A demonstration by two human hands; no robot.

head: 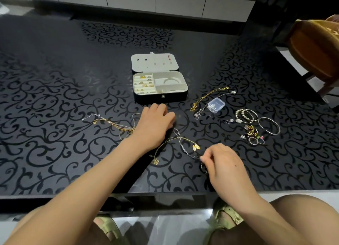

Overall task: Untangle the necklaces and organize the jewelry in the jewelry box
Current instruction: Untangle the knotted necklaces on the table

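An open jewelry box [180, 88] stands mid-table with rings in its left slots, a bangle in a right compartment and studs on the lid. In front of it lies a tangle of gold and silver necklaces [180, 141]. My left hand [153, 124] rests with curled fingers over the tangle's upper end, and whether it grips a chain is hidden. My right hand [222, 165] pinches the end of the silver chain [185, 149] at the lower right. More tangled gold chains [113, 124] trail to the left of my left wrist.
Two necklaces [207, 96] lie stretched out right of the box beside a small clear plastic case [216, 105]. Bracelets [245, 115], a silver bangle [269, 125], rings and charms [254, 134] sit at the right. A wooden chair [315, 48] stands at the far right.
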